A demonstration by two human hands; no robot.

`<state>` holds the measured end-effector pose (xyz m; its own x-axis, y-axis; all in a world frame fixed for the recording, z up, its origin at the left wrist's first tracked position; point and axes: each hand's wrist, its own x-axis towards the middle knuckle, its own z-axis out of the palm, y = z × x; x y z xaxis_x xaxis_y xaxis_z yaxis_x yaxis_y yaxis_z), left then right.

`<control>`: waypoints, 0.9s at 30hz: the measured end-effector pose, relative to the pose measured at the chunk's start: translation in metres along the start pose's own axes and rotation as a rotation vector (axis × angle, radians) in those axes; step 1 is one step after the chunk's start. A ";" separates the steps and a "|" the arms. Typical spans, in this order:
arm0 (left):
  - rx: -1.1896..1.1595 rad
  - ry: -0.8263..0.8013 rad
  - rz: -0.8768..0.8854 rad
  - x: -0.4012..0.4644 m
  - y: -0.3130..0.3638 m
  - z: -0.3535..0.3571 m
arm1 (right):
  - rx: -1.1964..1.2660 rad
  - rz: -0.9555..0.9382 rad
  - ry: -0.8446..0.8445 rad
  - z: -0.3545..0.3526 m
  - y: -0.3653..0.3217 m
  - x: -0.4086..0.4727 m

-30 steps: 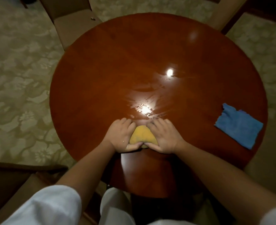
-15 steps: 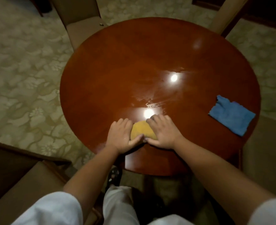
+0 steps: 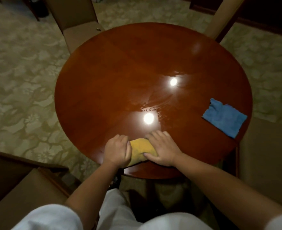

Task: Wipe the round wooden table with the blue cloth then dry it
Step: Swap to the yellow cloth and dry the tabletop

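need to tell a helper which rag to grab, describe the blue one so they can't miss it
Start at the round, glossy red-brown wooden table. On its right side, near the edge, lies a flat, rumpled blue cloth, untouched. The other cloth is yellow, bunched between both hands at the near edge.

The round, glossy reddish-brown wooden counter (image 3: 103,90) shows wet streaks near its middle. A blue cloth (image 3: 224,119) lies flat by the right edge. A bunched yellow cloth (image 3: 141,149) lies at the near edge.
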<state>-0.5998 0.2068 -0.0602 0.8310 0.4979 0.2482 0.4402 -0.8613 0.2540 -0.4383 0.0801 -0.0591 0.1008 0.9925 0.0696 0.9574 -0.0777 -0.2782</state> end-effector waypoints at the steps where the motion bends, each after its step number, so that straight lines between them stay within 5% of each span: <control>1: 0.007 0.000 0.037 0.007 -0.004 0.002 | -0.019 -0.003 0.058 0.003 0.003 0.004; 10: -0.018 -0.003 0.230 0.111 -0.051 0.021 | -0.090 0.092 0.241 0.008 0.047 0.072; 15: 0.017 -0.006 0.179 0.132 -0.052 0.022 | -0.108 0.113 0.252 0.001 0.060 0.092; 27: -0.049 0.001 -0.003 -0.006 0.000 -0.003 | -0.116 0.003 0.068 0.006 -0.005 0.001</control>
<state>-0.6057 0.2038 -0.0592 0.8293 0.5007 0.2482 0.4254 -0.8536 0.3006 -0.4447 0.0825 -0.0633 0.1179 0.9838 0.1352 0.9815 -0.0948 -0.1666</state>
